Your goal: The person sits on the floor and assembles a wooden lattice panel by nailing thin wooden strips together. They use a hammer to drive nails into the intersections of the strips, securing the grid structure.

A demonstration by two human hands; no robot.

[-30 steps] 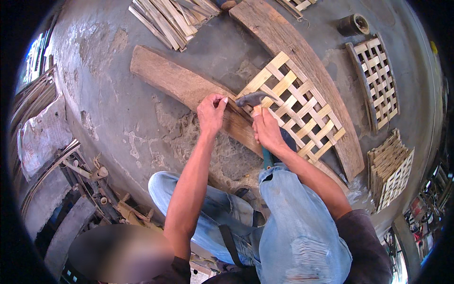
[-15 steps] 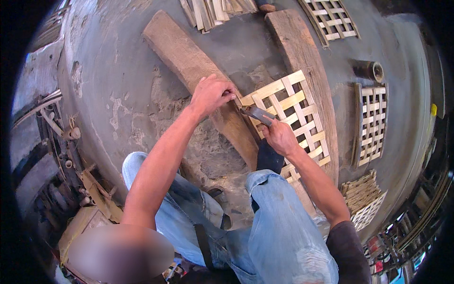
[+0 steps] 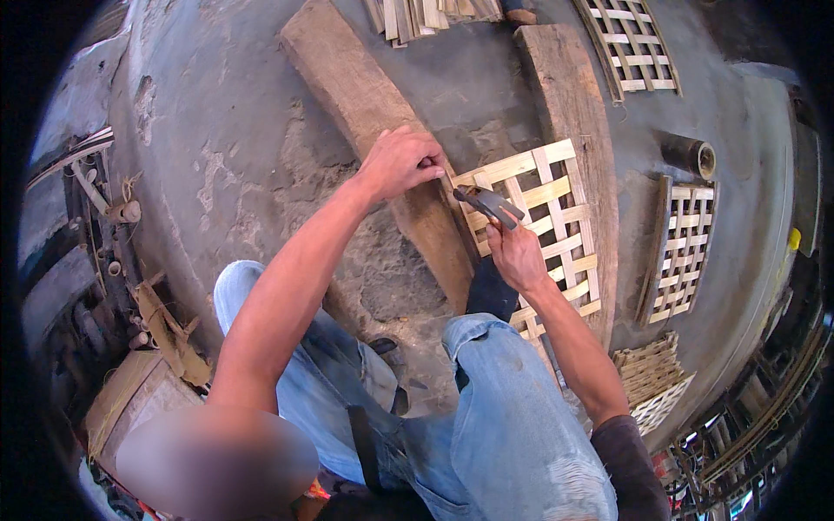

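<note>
Where planks (image 3: 373,104) flank: lattice panel (image 3: 543,217).

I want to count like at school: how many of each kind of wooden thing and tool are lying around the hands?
Flat lattice panels: 3
Thick wooden beams: 2
Hammers: 1, in the right hand
Stacks of lattice panels: 1
Bundles of loose strips: 1
Total: 8
</note>
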